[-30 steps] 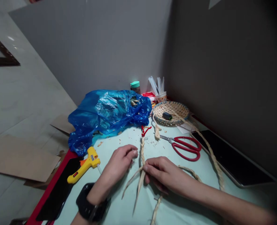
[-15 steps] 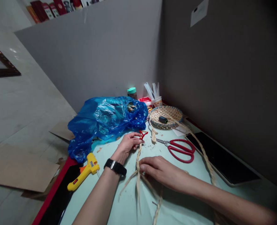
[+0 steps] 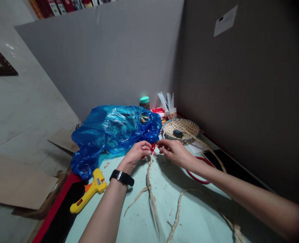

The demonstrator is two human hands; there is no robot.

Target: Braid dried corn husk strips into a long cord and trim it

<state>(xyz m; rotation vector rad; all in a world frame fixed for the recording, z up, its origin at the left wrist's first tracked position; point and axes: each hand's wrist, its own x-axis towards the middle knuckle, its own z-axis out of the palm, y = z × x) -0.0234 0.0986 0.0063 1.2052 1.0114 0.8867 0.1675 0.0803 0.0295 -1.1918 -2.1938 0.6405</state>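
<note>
A thin straw braid [image 3: 149, 179] lies on the pale green table [image 3: 197, 216], its loose strands spreading toward me. At its far end sits a small red tie [image 3: 152, 147]. My left hand [image 3: 136, 154], with a black watch on the wrist, pinches the braid's top right at the red tie. My right hand [image 3: 174, 152] reaches in from the right, and its fingertips close on the same red tie. A second, longer braid [image 3: 177, 216] curls across the table below my right arm.
A blue plastic bag [image 3: 114, 130] lies behind my hands. A yellow glue gun [image 3: 88, 191] rests at the left edge. Red scissors [image 3: 198, 179] are partly under my right arm. A woven basket [image 3: 181, 128], a cup of sticks [image 3: 170, 109] and a jar [image 3: 144, 102] stand in the corner. A dark tablet [image 3: 230, 165] lies by the right wall.
My left hand went forward to the red tie at the braid's top. My right hand left the braid's lower part and moved up to join it at the tie.
</note>
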